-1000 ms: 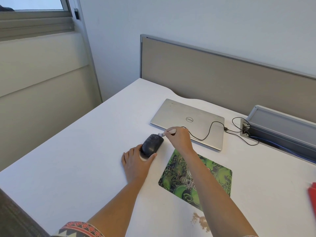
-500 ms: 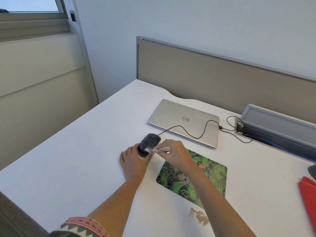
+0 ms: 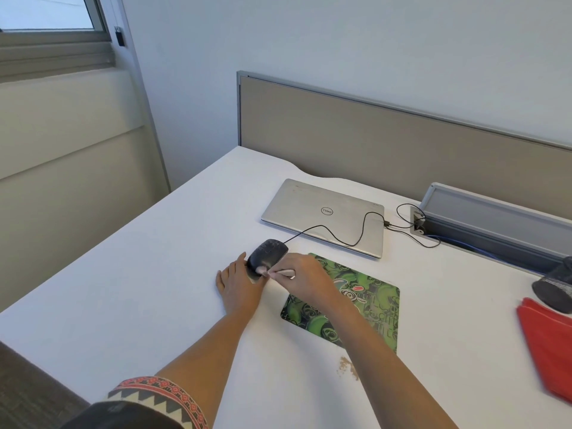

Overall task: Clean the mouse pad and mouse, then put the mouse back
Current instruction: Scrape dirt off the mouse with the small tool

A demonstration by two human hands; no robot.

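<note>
A black wired mouse (image 3: pixel 268 252) rests on the white desk just left of the green patterned mouse pad (image 3: pixel 365 305). My left hand (image 3: pixel 240 284) lies flat behind the mouse, its fingers against the mouse's near end. My right hand (image 3: pixel 305 275) pinches a small pale brush (image 3: pixel 278 273), whose tip touches the rear of the mouse. My right forearm crosses over the pad's left part and hides it.
A closed silver laptop (image 3: pixel 325 216) lies behind the pad, with the mouse cable running over it to a grey cable tray (image 3: pixel 495 218). A red cloth (image 3: pixel 548 345) and a dark object (image 3: pixel 555 286) sit at the right edge. Brown crumbs (image 3: pixel 348 366) lie near the pad.
My right hand has drawn the brush back from the front of the mouse to its rear end. The left hand has stayed against the mouse.
</note>
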